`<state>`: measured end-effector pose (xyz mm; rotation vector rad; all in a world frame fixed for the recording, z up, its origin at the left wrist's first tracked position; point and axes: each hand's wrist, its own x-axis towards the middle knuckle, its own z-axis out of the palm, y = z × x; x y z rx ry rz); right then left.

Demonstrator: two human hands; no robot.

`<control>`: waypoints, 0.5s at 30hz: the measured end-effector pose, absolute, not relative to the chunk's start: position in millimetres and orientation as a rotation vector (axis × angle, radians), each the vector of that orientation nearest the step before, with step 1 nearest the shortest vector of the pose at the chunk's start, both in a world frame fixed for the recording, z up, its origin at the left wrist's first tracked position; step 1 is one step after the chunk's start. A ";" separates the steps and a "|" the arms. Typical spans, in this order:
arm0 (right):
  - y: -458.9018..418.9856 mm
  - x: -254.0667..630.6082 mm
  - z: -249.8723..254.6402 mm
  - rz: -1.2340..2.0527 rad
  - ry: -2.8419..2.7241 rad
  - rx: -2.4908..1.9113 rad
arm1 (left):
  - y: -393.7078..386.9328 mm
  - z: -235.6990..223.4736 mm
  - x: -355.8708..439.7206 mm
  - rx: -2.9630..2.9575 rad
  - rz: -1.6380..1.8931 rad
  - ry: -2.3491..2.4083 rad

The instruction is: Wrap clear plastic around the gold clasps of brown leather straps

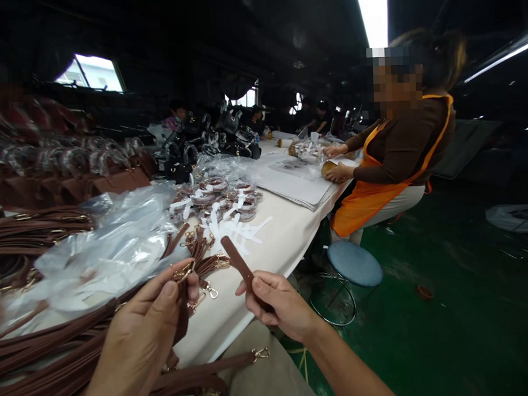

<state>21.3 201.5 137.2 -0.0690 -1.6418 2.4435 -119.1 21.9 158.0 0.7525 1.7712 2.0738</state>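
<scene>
Between the thumb and fingers of my left hand is the buckle end of a brown leather strap, with gold-coloured metal showing at the fingertips. My right hand pinches a flat brown strap end, which points up and to the left. Whether both pieces belong to one strap is hidden. Just beyond my hands, brown straps with gold clasps lie bunched on the table. Another strap with a metal clip rests across my lap.
Long brown straps and clear plastic bags cover the left side of the cream table. Wrapped strap coils and white strips lie further in. At right, a person in an orange apron works beside a blue stool.
</scene>
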 end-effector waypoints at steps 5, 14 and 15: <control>193.0 22.6 127.9 2.647 -1.665 0.035 | 31.0 163.2 -112.4 0.394 2.168 1.329; 188.8 10.9 130.4 2.641 -1.667 0.023 | 28.5 147.8 -104.3 1.166 1.711 1.945; 188.3 9.0 133.0 2.605 -1.669 0.001 | 28.6 147.0 -103.3 1.237 1.632 2.000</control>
